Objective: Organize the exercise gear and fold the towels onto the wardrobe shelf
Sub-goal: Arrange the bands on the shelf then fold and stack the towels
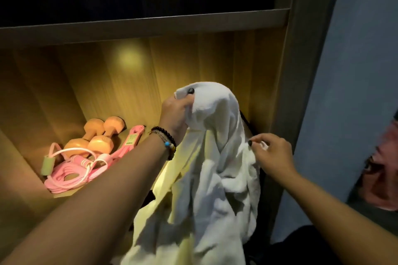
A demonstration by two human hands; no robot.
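Left hand (175, 114) clenched on bunched top of white towel (217, 168), lifted before wardrobe shelf (137, 135) right side. Right hand (270, 155) pinching towel edge. Dumbbells (101, 135), pink jump rope (75, 170) at shelf left front corner. Risk: wrong edge, lopsided fold; trailing cloth snagging shelf front.

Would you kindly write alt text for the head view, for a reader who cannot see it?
Both hands hold up a white towel before a lit wardrobe shelf: the left hand grips its top, the right hand pinches an edge. On the left lie two dumbbells and a pink jump rope.
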